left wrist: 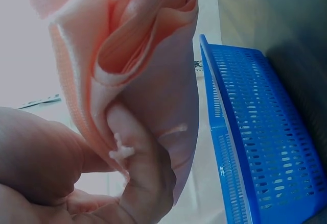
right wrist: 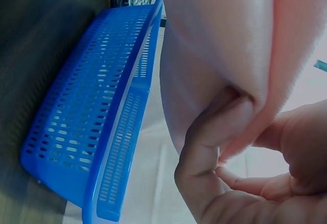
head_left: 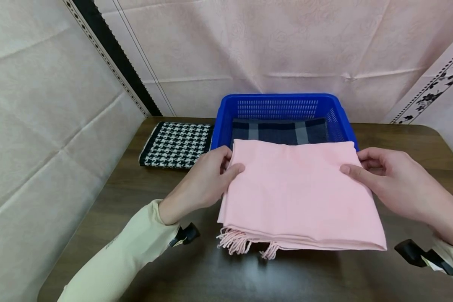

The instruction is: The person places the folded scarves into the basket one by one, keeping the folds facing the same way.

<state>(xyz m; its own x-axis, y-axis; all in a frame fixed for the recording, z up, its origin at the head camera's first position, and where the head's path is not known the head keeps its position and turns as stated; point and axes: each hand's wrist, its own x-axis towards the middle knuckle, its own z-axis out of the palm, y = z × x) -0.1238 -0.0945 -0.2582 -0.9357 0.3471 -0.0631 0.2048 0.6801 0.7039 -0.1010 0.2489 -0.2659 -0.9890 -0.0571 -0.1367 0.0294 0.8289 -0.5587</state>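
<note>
A folded pink scarf [head_left: 298, 193] with fringe along its lower left edge hangs between both hands, in front of the blue basket [head_left: 336, 113]. My left hand [head_left: 211, 176] pinches its left edge, thumb on the near face and fingers behind. The right hand [head_left: 392, 180] pinches the opposite edge the same way. In the left wrist view, the folded layers of the scarf [left wrist: 153, 81] show above curled fingers [left wrist: 143, 168]. From the right wrist, the scarf [right wrist: 219, 40] appears raised beside the basket [right wrist: 92, 86]. A dark plaid cloth [head_left: 279, 131] lies inside the basket, partly hidden by the scarf.
A folded black-and-white houndstooth cloth [head_left: 177, 144] lies left of the basket on the brown wooden table [head_left: 136, 235]. Pale patterned fabric [head_left: 268, 46] hangs behind the table, and more covers the left side.
</note>
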